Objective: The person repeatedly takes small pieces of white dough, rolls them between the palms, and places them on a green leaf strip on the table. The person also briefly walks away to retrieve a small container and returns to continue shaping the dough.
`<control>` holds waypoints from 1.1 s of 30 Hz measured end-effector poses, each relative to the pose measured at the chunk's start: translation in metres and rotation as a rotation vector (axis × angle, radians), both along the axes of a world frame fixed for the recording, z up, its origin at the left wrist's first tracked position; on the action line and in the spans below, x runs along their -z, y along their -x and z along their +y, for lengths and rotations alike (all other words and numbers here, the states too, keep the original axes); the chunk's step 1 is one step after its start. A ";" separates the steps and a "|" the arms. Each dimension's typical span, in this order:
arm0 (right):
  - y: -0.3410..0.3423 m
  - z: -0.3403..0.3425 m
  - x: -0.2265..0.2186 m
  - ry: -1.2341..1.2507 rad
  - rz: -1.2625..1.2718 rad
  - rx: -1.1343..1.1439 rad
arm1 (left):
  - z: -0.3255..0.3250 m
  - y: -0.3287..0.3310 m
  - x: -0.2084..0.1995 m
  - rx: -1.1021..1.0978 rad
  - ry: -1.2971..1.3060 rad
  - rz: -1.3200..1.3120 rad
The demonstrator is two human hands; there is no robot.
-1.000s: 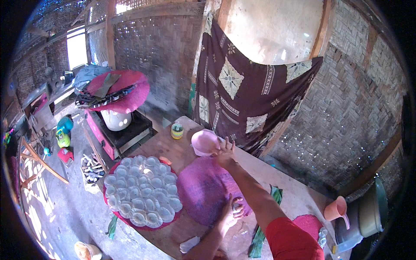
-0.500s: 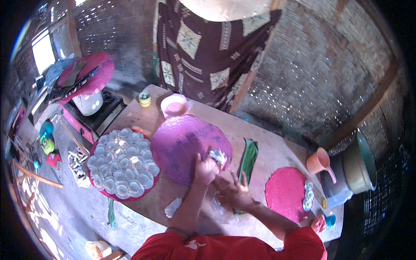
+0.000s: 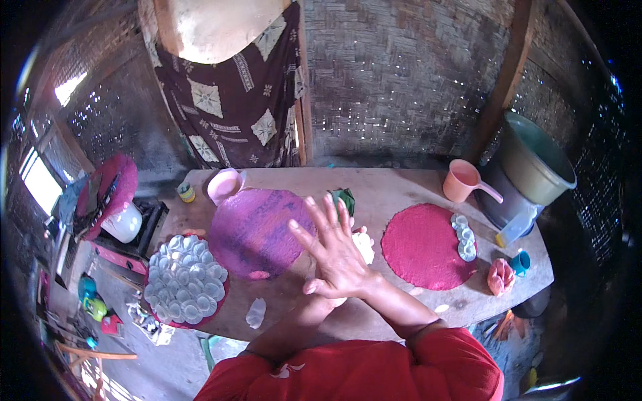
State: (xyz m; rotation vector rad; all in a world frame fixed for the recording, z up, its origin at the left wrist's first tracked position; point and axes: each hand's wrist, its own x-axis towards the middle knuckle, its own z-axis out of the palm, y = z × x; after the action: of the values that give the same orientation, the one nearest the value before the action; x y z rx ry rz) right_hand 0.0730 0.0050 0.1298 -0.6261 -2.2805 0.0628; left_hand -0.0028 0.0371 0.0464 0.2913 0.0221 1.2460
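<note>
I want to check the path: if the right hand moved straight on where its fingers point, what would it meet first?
The right hand points up and slightly left over the table. First in that line is probably the dark green thing near the purple mat; the hand's height is unclear.

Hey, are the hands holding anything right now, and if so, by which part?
It cannot be told for sure. The right hand lies flat with fingers spread on top, covering the left hand. A pale dough lump shows at their edge, but no grip is visible.
</note>
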 end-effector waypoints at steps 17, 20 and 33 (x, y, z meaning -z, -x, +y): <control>-0.019 -0.022 -0.022 -0.104 0.185 -0.168 | -0.046 -0.011 -0.084 -0.137 -0.056 0.259; -0.021 -0.037 0.005 0.087 0.301 -0.282 | -0.047 -0.008 -0.103 -0.210 -0.051 0.320; -0.063 -0.040 -0.004 0.052 0.383 -0.030 | -0.085 0.000 -0.105 -0.305 -0.399 0.460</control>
State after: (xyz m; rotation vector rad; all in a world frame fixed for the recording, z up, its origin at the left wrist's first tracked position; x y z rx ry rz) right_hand 0.1358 -0.0350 0.1343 -0.5536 -1.9224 0.2371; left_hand -0.0029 -0.0477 0.1515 0.9453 0.2214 1.4581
